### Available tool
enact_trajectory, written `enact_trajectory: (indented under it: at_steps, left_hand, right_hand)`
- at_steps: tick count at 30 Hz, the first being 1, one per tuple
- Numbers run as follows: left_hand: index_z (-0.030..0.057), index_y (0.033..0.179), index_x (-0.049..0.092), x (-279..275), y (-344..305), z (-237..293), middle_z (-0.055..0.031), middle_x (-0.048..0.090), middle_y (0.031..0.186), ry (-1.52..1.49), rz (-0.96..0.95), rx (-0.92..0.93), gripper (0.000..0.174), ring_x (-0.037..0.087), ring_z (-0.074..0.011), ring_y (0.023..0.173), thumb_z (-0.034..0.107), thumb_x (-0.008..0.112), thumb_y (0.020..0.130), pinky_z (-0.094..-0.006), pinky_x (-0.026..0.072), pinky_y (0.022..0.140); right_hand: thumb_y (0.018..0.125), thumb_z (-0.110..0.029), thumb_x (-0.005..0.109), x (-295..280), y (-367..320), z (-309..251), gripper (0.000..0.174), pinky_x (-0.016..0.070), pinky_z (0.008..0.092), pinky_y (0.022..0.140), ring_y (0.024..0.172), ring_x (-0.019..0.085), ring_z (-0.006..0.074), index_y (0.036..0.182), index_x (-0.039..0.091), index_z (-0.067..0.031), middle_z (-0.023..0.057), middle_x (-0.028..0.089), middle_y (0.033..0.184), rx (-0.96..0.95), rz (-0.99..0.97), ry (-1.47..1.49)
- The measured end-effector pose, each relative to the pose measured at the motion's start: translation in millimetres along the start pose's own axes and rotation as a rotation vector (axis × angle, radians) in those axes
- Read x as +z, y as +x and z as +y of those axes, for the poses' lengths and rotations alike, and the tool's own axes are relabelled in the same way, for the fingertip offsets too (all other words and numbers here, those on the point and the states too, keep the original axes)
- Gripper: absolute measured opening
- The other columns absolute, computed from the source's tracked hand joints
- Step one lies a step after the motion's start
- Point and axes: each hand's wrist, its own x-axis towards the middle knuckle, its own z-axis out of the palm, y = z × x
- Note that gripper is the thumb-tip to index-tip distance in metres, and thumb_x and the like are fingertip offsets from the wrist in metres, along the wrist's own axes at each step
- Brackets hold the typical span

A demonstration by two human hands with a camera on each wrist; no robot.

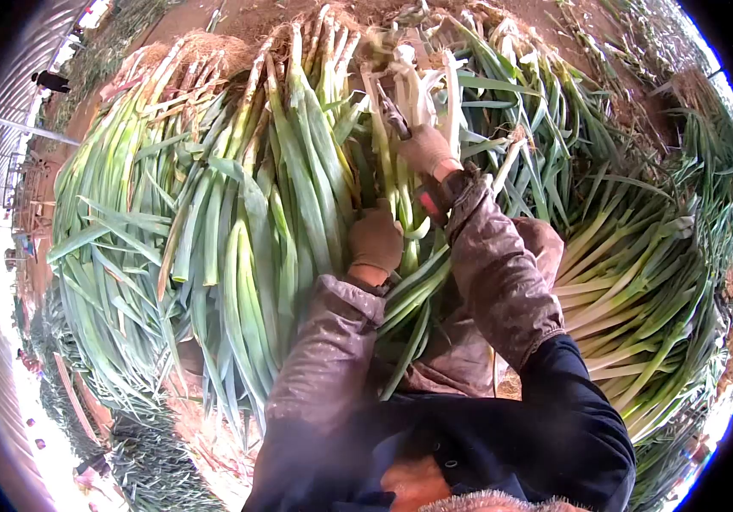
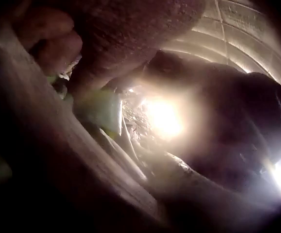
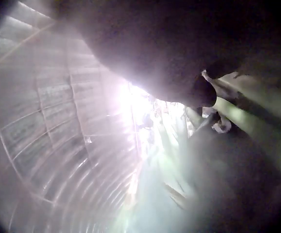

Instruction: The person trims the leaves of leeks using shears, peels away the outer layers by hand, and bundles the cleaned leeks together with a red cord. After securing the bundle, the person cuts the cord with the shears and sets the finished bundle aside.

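Observation:
Long green onions with pale stalks and broad green leaves (image 1: 298, 171) lie in a thick layer before me. My gloved left hand (image 1: 376, 240) grips a small bunch of green onions (image 1: 413, 294), whose leaves come out below it toward my lap. Farther up the same bunch, my gloved right hand (image 1: 428, 152) has its fingers curled round a narrow dark brown strip (image 1: 394, 117) beside the pale stalks. I cannot tell whether this strip is a dry leaf or a tool. Dark and blurred, the left wrist view shows mostly glove and sleeve. Stalks (image 3: 237, 114) lie close to the right fingertips.
At the right lies a pile of green onions (image 1: 631, 290) with pale stalks turned toward me. Rooted ends (image 1: 204, 51) rest on brown soil along the far edge. My bent knee (image 1: 541, 243) stands beside the right forearm. A ribbed tunnel wall (image 3: 48, 121) rises at the side.

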Motion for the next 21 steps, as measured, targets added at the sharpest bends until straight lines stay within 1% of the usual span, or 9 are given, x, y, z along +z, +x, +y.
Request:
enact_trajectory:
  at_steps: [1,6,9,11,13,14,17,19,21]
  left_hand:
    - [0.0047,0.112,0.055,1.6,1.2,-0.8,-0.0233,0.069,0.088,-0.024,-0.007,0.017,0.034,0.067,-0.0444,0.085,0.023,0.060,0.084,-0.0552,0.0528,0.078]
    - [0.0102,0.119,0.054,-0.5,14.6,-0.9,-0.0239,0.069,0.099,-0.141,-0.142,0.007,0.040,0.067,-0.0457,0.091,0.027,0.063,0.084,-0.0565,0.0519,0.083]
    - [0.0022,0.118,0.054,-4.5,32.4,-4.0,-0.0255,0.070,0.103,-0.092,-0.211,-0.044,0.052,0.067,-0.0440,0.098,0.037,0.072,0.084,-0.0520,0.0528,0.088]
    - [-0.0004,0.117,0.060,-18.3,46.0,12.3,-0.0257,0.070,0.110,-0.115,-0.300,-0.156,0.061,0.068,-0.0417,0.104,0.040,0.080,0.077,-0.0480,0.0537,0.090]
    - [-0.0003,0.106,0.073,-0.1,59.6,4.3,-0.0231,0.073,0.102,-0.237,-0.193,-0.160,0.050,0.071,-0.0381,0.097,0.032,0.085,0.070,-0.0446,0.0572,0.084]
    - [0.0002,0.101,0.074,8.9,69.6,-0.6,-0.0222,0.073,0.100,-0.295,-0.308,-0.174,0.050,0.073,-0.0355,0.095,0.032,0.088,0.065,-0.0435,0.0582,0.082]
    - [0.0012,0.103,0.070,45.1,56.4,17.7,-0.0207,0.073,0.091,-0.657,-0.288,0.119,0.045,0.072,-0.0357,0.090,0.030,0.084,0.071,-0.0446,0.0579,0.078]
    - [0.0047,0.104,0.070,50.4,10.7,61.6,-0.0198,0.072,0.095,-0.303,-0.062,0.162,0.038,0.070,-0.0385,0.091,0.031,0.078,0.077,-0.0463,0.0562,0.080]
    - [0.0064,0.104,0.069,65.8,-14.6,78.1,-0.0204,0.071,0.100,-0.289,-0.131,0.224,0.036,0.068,-0.0412,0.093,0.034,0.073,0.082,-0.0483,0.0547,0.082]
  right_hand:
    - [0.079,-0.044,0.068,22.2,27.3,30.0,0.050,0.0551,0.0455,0.082,0.093,0.069,0.0433,0.096,0.073,0.0032,0.0289,0.070,0.092,-0.252,0.033,-0.092]
    - [0.080,-0.044,0.069,-14.0,-30.4,25.3,0.049,0.0550,0.0443,0.078,0.083,0.071,0.0378,0.094,0.072,0.0033,0.0246,0.070,0.086,-0.060,-0.079,0.143]
    - [0.081,-0.043,0.070,-14.1,-47.9,48.5,0.050,0.0546,0.0428,0.076,0.077,0.070,0.0353,0.095,0.070,0.0047,0.0233,0.069,0.080,-0.097,-0.055,0.145]
    - [0.082,-0.038,0.072,-20.0,-69.7,51.5,0.045,0.0529,0.0402,0.072,0.070,0.067,0.0296,0.091,0.068,0.0056,0.0201,0.067,0.076,-0.091,-0.137,0.250]
    - [0.083,-0.035,0.073,-20.0,-81.6,60.7,0.041,0.0510,0.0386,0.068,0.066,0.063,0.0251,0.089,0.067,0.0051,0.0168,0.066,0.073,-0.043,-0.107,0.380]
    - [0.084,-0.036,0.073,-16.8,-81.3,73.3,0.041,0.0502,0.0379,0.066,0.065,0.061,0.0215,0.090,0.068,0.0044,0.0138,0.065,0.072,-0.090,-0.091,0.466]
    - [0.086,-0.031,0.072,-31.4,-95.8,81.3,0.038,0.0493,0.0345,0.066,0.067,0.058,0.0158,0.097,0.068,0.0045,0.0075,0.065,0.075,-0.044,-0.074,0.560]
    - [0.087,-0.026,0.072,-35.3,-115.8,63.1,0.034,0.0482,0.0309,0.065,0.068,0.056,0.0129,0.102,0.067,0.0041,0.0049,0.063,0.076,-0.125,-0.069,0.713]
    - [0.088,-0.025,0.072,-52.4,-143.8,28.8,0.034,0.0479,0.0308,0.064,0.068,0.054,0.0129,0.106,0.067,0.0036,0.0040,0.062,0.076,-0.184,-0.137,0.499]
